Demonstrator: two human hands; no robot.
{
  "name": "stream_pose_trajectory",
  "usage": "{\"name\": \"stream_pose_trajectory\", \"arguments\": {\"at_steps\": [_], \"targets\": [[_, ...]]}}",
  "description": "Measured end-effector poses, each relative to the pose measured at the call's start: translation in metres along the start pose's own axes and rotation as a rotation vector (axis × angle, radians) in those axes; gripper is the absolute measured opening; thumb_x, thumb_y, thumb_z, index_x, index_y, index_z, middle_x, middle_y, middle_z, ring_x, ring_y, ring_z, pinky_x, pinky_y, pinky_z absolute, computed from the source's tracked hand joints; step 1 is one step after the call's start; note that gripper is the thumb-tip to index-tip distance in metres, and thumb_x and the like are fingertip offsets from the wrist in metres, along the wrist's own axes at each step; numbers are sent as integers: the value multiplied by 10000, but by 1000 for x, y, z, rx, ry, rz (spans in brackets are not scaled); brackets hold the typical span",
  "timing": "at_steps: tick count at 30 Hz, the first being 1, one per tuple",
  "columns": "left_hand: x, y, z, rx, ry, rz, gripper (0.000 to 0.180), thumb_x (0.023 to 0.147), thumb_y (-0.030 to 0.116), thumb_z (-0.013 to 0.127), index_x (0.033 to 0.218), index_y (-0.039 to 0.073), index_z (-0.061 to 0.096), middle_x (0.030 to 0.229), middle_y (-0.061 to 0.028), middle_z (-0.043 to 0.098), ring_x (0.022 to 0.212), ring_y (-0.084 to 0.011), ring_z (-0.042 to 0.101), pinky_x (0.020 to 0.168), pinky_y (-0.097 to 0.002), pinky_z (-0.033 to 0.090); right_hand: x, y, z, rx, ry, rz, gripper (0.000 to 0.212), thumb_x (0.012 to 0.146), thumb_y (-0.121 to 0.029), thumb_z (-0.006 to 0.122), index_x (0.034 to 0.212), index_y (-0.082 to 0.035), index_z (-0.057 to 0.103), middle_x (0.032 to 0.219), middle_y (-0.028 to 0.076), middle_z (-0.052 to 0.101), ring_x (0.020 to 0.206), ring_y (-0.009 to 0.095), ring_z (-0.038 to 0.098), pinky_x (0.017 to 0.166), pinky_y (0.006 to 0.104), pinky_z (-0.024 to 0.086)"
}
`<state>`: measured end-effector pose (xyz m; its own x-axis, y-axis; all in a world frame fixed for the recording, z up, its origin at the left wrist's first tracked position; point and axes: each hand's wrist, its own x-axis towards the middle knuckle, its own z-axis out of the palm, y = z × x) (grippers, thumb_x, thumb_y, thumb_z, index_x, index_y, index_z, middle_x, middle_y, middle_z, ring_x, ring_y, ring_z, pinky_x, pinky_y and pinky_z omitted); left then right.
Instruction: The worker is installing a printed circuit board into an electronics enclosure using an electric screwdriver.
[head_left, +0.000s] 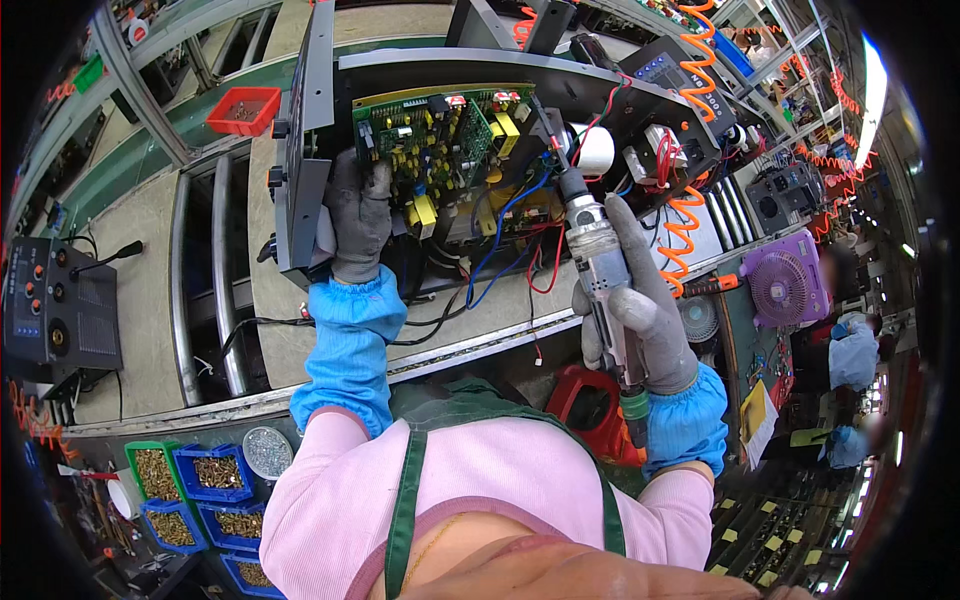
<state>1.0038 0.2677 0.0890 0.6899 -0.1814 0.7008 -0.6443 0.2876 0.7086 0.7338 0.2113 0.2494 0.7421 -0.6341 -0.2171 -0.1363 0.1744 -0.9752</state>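
An opened dark metal machine housing (440, 62) lies across the workbench. Inside it stands a green circuit board (440, 150) with yellow and black parts. My left hand (358, 215), in a grey glove, reaches between the dark front panel (303, 170) and the board's left end. Its fingers are bunched together, and what they hold is partly hidden. My right hand (650, 315), also gloved, is wrapped round a silver pneumatic screwdriver (600, 255). The tool's long bit points up into the housing, beside the board's right end. Blue wires (497, 240) and red wires hang out nearby.
A similar finished-looking machine (65, 305) stands at the left. Rollers (225, 270) run under the boards. Blue screw bins (215, 472) and a green one (157, 470) sit at lower left, a red tray (243, 110) farther up. An orange coiled hose (683, 235) and purple fan (785, 280) are at right.
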Motion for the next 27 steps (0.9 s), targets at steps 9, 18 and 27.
{"name": "stream_pose_trajectory", "arguments": {"at_steps": [9, 18, 27], "targets": [[5, -6, 0, -52, 10, -6, 270, 953, 283, 553, 1083, 49, 581, 891, -75, 627, 800, -170, 570, 729, -319, 445, 6, 3, 0, -77, 7, -61, 1007, 673, -363, 681, 1505, -139, 158, 948, 135, 572, 586, 128, 580, 443, 237, 506], [9, 3, -3, 51, 13, 5, 273, 955, 290, 544, 1064, 43, 582, 873, -86, 615, 780, -191, 565, 701, -334, 439, -3, -16, 2, 62, -31, 41, 1020, 668, -358, 703, 1505, -156, 155, 892, 131, 581, 495, 133, 559, 425, 253, 520], [6, 2, -3, -37, -3, -24, 275, 951, 293, 549, 1043, 36, 583, 865, -85, 602, 784, -187, 549, 706, -333, 431, 2, -3, 7, -56, 11, 18, 1017, 662, -355, 700, 1503, -140, 170, 988, 141, 565, 569, 126, 561, 473, 254, 524]]}}
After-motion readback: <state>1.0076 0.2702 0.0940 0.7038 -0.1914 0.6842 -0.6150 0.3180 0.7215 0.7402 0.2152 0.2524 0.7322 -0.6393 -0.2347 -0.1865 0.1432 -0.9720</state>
